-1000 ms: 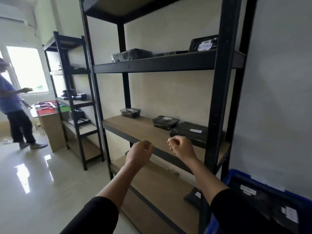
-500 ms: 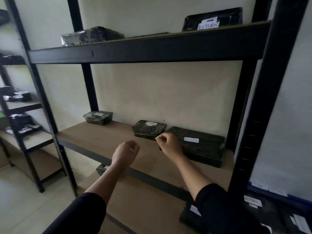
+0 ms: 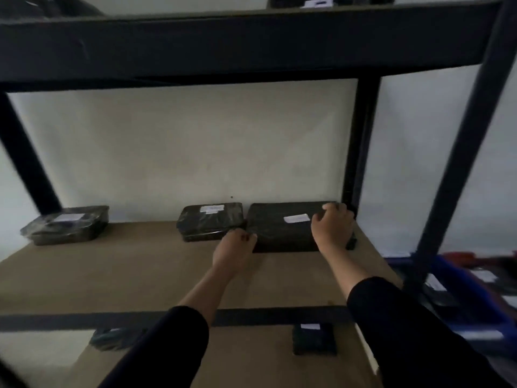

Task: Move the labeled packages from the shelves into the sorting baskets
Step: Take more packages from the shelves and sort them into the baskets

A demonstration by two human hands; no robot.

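Both hands reach onto the middle shelf (image 3: pixel 126 273) at frame centre. The right hand (image 3: pixel 333 229) lies over the right end of the large black package (image 3: pixel 279 228), fingers curled onto its top. The left hand (image 3: pixel 235 249) touches its left front corner with bent fingers. Two smaller packages (image 3: pixel 209 225) (image 3: pixel 65 225) sit further left. A blue basket (image 3: pixel 475 292) shows at lower right.

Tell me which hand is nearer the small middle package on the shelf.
Left. The left hand is at the middle package's front right corner; the right hand rests on the large package beside it.
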